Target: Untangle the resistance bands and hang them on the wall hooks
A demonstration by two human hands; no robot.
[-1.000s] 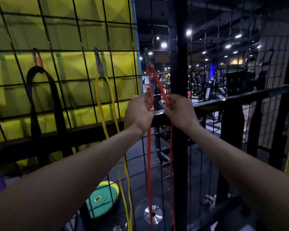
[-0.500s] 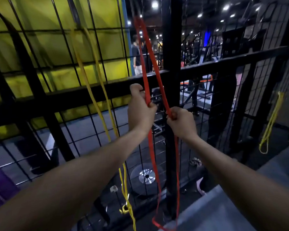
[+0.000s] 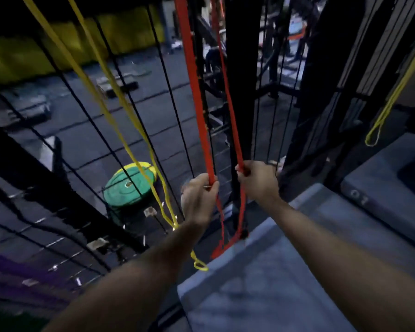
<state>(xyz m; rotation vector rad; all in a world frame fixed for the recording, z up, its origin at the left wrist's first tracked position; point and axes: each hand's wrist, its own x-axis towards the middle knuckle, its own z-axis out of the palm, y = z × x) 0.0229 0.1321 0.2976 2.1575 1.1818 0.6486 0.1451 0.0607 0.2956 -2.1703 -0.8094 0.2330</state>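
While the red band point(image 3: 203, 121) hangs down the wire wall point(image 3: 130, 97), left hand point(image 3: 198, 200) and right hand point(image 3: 258, 182) each clamp one strand, combing it straight. The yellow band point(image 3: 120, 101) beside it looks hung; hooks out of sight.

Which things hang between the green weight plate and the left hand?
In the head view, the two strands of the yellow band hang between the green weight plate and the left hand, along with black bars of the wire grid.
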